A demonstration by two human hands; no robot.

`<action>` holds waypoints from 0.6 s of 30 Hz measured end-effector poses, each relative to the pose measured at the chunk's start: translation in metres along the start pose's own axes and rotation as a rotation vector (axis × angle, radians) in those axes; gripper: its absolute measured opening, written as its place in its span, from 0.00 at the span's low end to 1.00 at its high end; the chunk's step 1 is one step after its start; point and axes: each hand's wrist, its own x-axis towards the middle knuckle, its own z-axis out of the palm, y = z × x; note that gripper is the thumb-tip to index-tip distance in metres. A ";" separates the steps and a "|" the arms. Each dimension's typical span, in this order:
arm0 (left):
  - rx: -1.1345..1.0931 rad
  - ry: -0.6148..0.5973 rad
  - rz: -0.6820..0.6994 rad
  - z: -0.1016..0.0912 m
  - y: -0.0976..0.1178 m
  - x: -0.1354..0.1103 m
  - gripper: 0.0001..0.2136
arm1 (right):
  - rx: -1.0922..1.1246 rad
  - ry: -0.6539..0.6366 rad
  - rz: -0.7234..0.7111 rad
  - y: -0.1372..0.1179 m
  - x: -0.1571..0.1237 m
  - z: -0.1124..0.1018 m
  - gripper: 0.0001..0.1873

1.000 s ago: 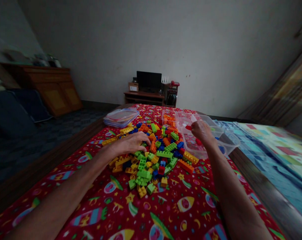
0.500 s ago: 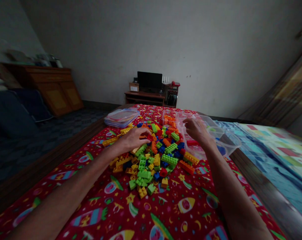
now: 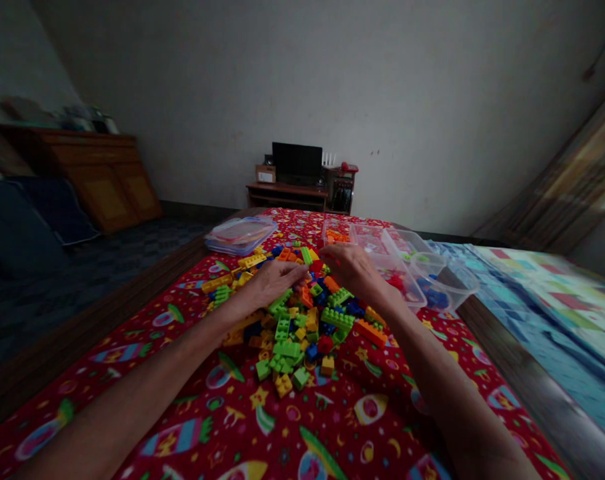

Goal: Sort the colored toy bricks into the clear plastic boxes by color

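A heap of plastic building bricks point(image 3: 302, 320) in green, yellow, orange, blue and red lies on a red patterned cloth point(image 3: 262, 427). My left hand point(image 3: 272, 280) rests on the heap's far left side, fingers stretched out towards a red brick point(image 3: 316, 267). My right hand point(image 3: 352, 267) lies on the heap's far right side, its fingers bent down onto the bricks and nearly meeting the left fingertips. I see nothing held in either hand. Just right of my right hand stand clear plastic tubs point(image 3: 407, 243) holding red, blue, orange and green bricks.
A stack of clear lids point(image 3: 239, 235) lies at the far left of the cloth. A dark wooden edge point(image 3: 522, 380) borders the cloth on the right, with a blue patterned mat point(image 3: 542, 300) beyond. A low stand with a screen point(image 3: 297, 163) is against the back wall.
My right hand has let go of a red brick over the tubs and moved left onto the heap. My left hand has slid slightly right along the heap's top.
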 end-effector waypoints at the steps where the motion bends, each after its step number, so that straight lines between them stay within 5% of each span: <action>1: 0.062 -0.006 0.031 -0.001 0.001 0.000 0.24 | -0.049 0.005 0.056 0.010 0.000 -0.003 0.14; 5: 0.263 -0.100 0.305 0.008 0.015 -0.008 0.16 | -0.245 0.000 0.301 0.053 -0.007 -0.011 0.15; 9: 0.398 -0.276 0.603 0.037 0.034 -0.028 0.19 | -0.328 -0.065 0.503 0.087 -0.018 -0.010 0.16; 14: 0.511 -0.381 0.660 0.065 0.037 -0.046 0.12 | -0.295 -0.101 0.598 0.107 -0.024 -0.002 0.17; 18: 0.576 -0.345 0.598 0.065 0.028 -0.042 0.11 | -0.280 -0.065 0.515 0.101 -0.020 -0.003 0.17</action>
